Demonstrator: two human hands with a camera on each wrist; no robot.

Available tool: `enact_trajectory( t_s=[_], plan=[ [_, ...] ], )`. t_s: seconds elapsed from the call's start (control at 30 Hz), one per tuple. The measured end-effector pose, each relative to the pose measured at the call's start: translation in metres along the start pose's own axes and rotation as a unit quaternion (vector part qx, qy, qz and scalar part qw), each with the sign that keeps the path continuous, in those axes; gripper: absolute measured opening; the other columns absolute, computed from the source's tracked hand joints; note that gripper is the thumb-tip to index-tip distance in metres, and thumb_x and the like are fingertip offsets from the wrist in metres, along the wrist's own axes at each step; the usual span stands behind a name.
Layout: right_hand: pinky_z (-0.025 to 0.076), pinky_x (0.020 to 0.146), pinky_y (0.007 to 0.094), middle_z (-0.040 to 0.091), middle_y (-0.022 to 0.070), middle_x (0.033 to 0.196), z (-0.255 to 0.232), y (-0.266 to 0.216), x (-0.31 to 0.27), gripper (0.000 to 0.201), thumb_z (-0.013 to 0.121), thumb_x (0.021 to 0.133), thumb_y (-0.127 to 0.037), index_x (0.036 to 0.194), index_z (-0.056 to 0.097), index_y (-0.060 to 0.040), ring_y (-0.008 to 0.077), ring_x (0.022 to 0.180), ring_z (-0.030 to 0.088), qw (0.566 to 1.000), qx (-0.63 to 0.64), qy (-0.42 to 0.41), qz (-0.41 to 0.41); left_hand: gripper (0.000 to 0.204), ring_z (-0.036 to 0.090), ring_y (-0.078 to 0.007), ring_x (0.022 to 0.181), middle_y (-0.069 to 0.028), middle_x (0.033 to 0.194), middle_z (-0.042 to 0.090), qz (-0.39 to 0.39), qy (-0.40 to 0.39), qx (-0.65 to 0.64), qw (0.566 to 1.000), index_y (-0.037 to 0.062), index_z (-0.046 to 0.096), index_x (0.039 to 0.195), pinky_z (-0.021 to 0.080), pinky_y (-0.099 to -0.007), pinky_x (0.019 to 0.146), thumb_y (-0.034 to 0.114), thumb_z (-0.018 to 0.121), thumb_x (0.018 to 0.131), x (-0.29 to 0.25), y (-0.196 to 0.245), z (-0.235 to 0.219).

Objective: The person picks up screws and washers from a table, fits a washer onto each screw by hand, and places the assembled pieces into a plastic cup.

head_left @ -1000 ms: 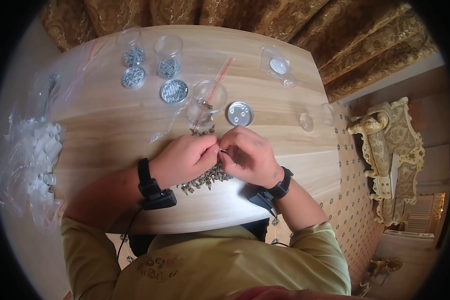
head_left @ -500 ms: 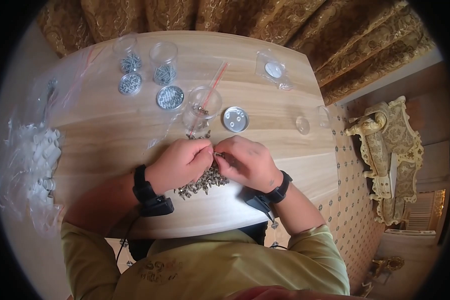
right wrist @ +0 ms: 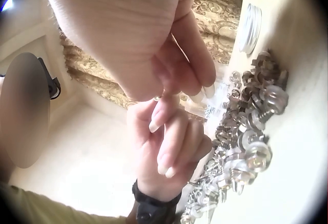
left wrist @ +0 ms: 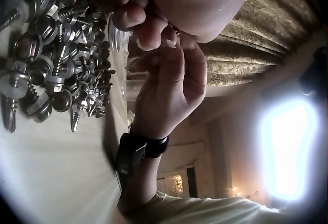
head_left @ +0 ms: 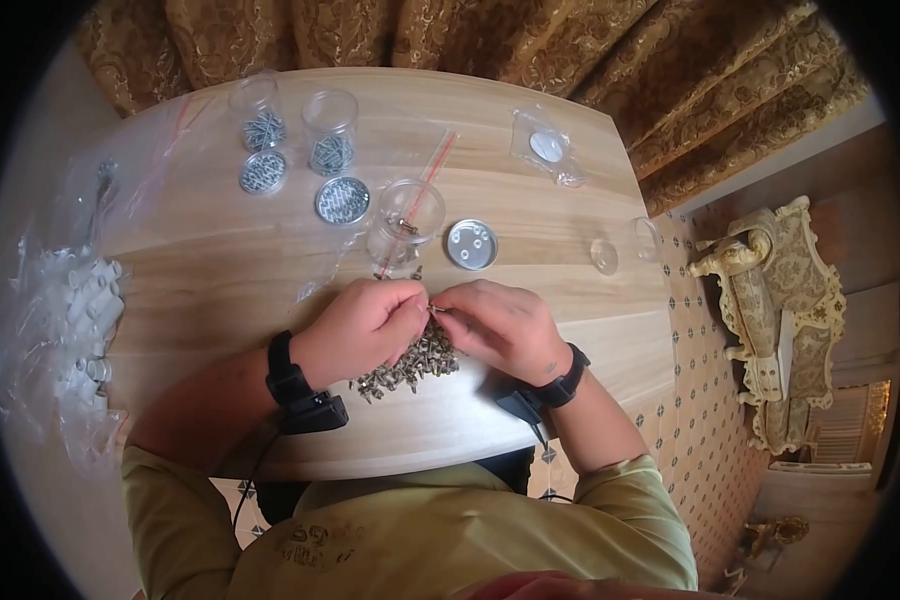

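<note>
Over a heap of screws with washers (head_left: 410, 365), the two hands meet at the fingertips around a small metal screw (head_left: 433, 309), mostly hidden by the fingers. The left hand (head_left: 365, 322) pinches it from one side with curled fingers. From the other side the thumb and forefinger of the right hand (head_left: 505, 325) grip it. Only a tiny glint of the screw (right wrist: 158, 98) shows in the right wrist view. The screw heap (left wrist: 56, 54) lies beside the hands in the left wrist view. Just beyond them stands a clear jar (head_left: 410, 215) with a few screws inside.
Two clear jars of silver screws (head_left: 263, 130) (head_left: 331, 150) and two filled lids (head_left: 262, 172) (head_left: 342, 200) stand at the back left. A lid with several small rings (head_left: 472, 245) is right of centre. Plastic bags with white pieces (head_left: 90, 310) lie far left.
The head view has shifted slightly, so the table's things appear lower. The right hand's thumb and forefinger have drawn flatter and closer together at the screw; the left hand keeps its pinch.
</note>
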State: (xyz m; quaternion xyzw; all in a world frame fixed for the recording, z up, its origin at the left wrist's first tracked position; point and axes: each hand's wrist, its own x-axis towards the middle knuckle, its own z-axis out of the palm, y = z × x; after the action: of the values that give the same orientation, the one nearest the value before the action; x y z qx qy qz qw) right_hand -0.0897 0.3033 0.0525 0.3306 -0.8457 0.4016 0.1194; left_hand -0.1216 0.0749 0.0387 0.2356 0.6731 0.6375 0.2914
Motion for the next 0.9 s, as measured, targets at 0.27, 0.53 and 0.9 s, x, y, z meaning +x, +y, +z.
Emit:
enact_trajectory(
  t_s=[0.27, 0.53, 0.9],
  plan=[
    [0.058, 0.068, 0.0340, 0.073, 0.0119, 0.092, -0.0033, -0.0006, 0.0012, 0.025, 0.081, 0.085, 0.001, 0.108, 0.072, -0.0016, 0.0267, 0.078, 0.072, 1.000, -0.012, -0.001, -0.027, 0.023, 0.055, -0.0079, 0.056, -0.0013, 0.067, 0.058, -0.002, -0.003, 0.002, 1.000, -0.0004, 0.058, 0.088, 0.044, -0.0271, 0.053, 0.011, 0.050, 0.106, -0.0004, 0.0017, 0.0006],
    [0.057, 0.071, 0.0338, 0.074, 0.0104, 0.095, -0.0036, 0.0004, -0.0022, 0.019, 0.079, 0.089, -0.004, 0.107, 0.073, -0.0045, 0.0265, 0.080, 0.071, 0.998, 0.037, 0.004, 0.041, 0.024, 0.055, -0.0060, 0.060, -0.0004, 0.069, 0.058, -0.005, -0.023, -0.022, 0.999, 0.0020, 0.055, 0.089, 0.044, -0.0236, 0.056, 0.010, 0.043, 0.109, 0.0003, 0.0012, 0.0003],
    [0.057, 0.071, 0.0330, 0.074, 0.0099, 0.095, -0.0062, -0.0011, -0.0035, 0.019, 0.080, 0.089, -0.005, 0.106, 0.074, -0.0040, 0.0253, 0.079, 0.071, 0.997, 0.062, 0.009, 0.054, 0.022, 0.058, -0.0085, 0.063, -0.0014, 0.072, 0.060, 0.049, -0.008, 0.039, 0.998, 0.0009, 0.057, 0.093, 0.047, -0.0280, 0.060, 0.014, 0.049, 0.109, -0.0024, 0.0058, -0.0018]
  ],
)
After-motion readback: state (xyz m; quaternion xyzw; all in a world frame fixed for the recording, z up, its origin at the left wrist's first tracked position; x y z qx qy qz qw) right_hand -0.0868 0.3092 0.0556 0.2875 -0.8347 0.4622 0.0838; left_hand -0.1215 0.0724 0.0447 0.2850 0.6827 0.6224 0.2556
